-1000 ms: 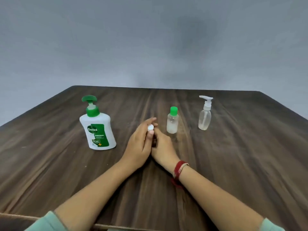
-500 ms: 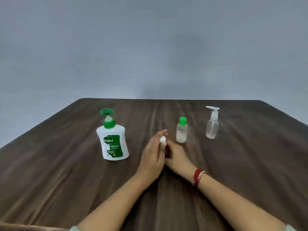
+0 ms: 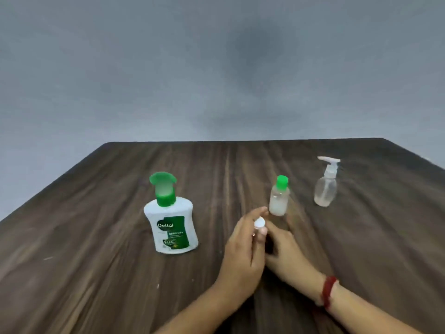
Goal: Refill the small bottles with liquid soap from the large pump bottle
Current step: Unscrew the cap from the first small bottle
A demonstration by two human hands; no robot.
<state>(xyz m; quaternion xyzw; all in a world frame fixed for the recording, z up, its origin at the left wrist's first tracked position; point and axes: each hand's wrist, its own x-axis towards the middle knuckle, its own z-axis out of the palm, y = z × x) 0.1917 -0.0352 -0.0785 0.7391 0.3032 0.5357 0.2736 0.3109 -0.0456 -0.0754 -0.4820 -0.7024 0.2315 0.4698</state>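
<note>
large white pump bottle [image 3: 172, 227], green pump, stood upright at left of bench [image 3: 96, 261] | green-capped small bottle [image 3: 278, 198], pale liquid inside, upright at centre | clear white-pump bottle [image 3: 325, 189], upright at right | white cap [image 3: 259, 222] pinched by left hand [image 3: 243, 256]

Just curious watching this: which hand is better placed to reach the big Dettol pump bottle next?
Probably the left hand: the large pump bottle stands on its side, while the right hand would cross over. Its fingers pinch a small white cap, though.
</note>
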